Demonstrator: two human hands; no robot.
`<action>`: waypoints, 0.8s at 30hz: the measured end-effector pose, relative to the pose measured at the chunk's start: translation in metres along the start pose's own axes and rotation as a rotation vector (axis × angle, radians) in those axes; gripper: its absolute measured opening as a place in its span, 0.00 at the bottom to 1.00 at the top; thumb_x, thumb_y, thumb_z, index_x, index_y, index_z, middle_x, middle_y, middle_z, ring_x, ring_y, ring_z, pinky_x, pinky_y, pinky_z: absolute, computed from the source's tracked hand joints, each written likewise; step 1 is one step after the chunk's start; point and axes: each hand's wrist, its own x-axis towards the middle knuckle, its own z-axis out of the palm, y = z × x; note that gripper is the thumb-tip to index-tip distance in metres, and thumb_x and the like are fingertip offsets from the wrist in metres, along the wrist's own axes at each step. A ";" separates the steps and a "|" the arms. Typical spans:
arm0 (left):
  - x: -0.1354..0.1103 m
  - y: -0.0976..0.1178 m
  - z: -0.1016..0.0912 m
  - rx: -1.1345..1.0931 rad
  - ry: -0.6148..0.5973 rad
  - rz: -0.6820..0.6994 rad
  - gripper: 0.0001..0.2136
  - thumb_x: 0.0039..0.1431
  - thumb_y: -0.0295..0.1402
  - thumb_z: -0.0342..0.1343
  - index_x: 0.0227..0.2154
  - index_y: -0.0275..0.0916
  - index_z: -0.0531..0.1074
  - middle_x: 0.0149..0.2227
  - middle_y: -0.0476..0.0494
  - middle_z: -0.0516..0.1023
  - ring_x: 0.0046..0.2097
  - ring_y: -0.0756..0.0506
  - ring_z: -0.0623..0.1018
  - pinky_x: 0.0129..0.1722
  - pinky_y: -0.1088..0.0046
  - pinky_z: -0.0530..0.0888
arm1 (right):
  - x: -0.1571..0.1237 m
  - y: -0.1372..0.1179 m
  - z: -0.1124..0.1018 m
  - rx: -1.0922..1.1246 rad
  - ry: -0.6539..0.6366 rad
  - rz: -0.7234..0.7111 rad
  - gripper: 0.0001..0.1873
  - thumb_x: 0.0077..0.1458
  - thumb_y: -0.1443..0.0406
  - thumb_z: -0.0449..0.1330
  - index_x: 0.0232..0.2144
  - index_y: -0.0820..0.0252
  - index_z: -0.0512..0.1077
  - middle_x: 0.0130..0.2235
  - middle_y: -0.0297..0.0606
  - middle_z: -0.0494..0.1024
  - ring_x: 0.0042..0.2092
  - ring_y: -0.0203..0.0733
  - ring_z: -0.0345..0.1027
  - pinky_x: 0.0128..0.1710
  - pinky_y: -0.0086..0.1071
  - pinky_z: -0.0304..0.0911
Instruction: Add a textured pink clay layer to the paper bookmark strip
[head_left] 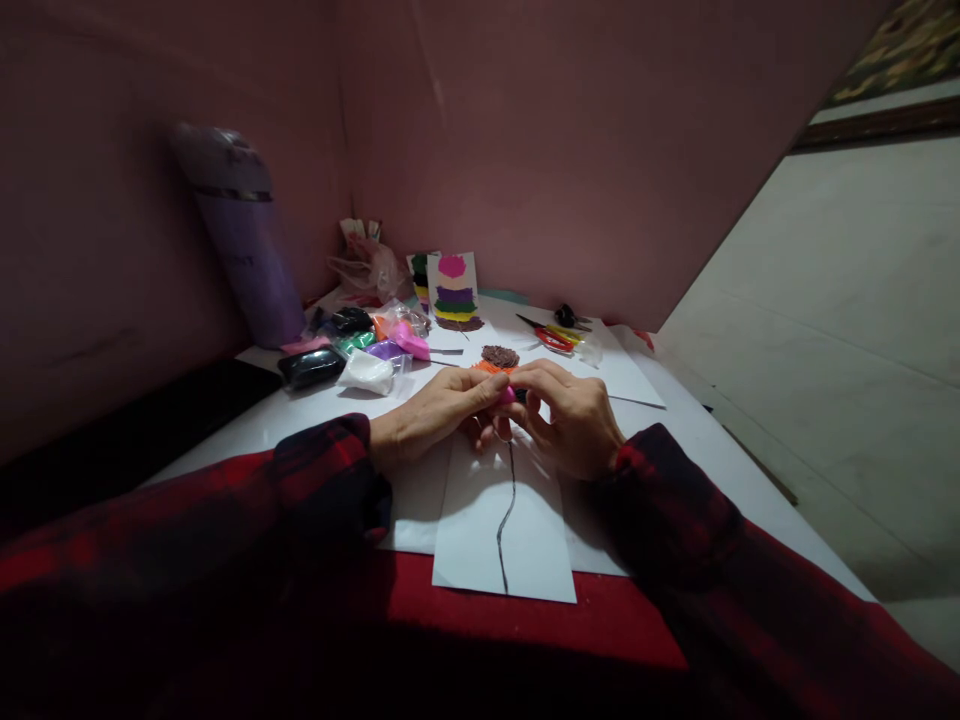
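Observation:
My left hand and my right hand meet above a white card that bears a thin black curved line. Both hands pinch a small pink lump of clay between their fingertips. Just beyond the fingers, on the card, lie an orange clay patch and a brown clay patch. Both arms wear red and black checked sleeves.
Bags of coloured clay lie at the left, with a purple bottle behind them. A finished card with coloured clay bands leans on the pink wall. Red-handled scissors lie on white paper at the back right.

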 end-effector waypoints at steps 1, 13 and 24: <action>0.000 0.000 0.000 -0.004 -0.001 -0.001 0.19 0.63 0.47 0.50 0.30 0.32 0.71 0.25 0.47 0.73 0.24 0.53 0.70 0.26 0.76 0.67 | 0.000 0.000 0.000 0.000 0.004 0.001 0.07 0.61 0.64 0.57 0.38 0.61 0.73 0.38 0.39 0.78 0.33 0.35 0.72 0.30 0.27 0.66; 0.000 0.000 -0.001 0.039 0.005 -0.009 0.21 0.62 0.49 0.49 0.28 0.33 0.70 0.25 0.47 0.72 0.25 0.52 0.70 0.27 0.76 0.66 | 0.001 -0.001 -0.001 -0.013 -0.021 0.006 0.08 0.61 0.63 0.56 0.38 0.60 0.73 0.37 0.40 0.78 0.35 0.37 0.73 0.33 0.29 0.68; 0.001 0.001 0.000 0.001 0.008 -0.020 0.20 0.60 0.48 0.52 0.29 0.32 0.70 0.24 0.47 0.72 0.24 0.52 0.70 0.25 0.76 0.66 | -0.001 0.001 0.000 -0.008 -0.038 -0.009 0.07 0.60 0.67 0.54 0.40 0.60 0.72 0.38 0.40 0.78 0.35 0.37 0.73 0.33 0.29 0.67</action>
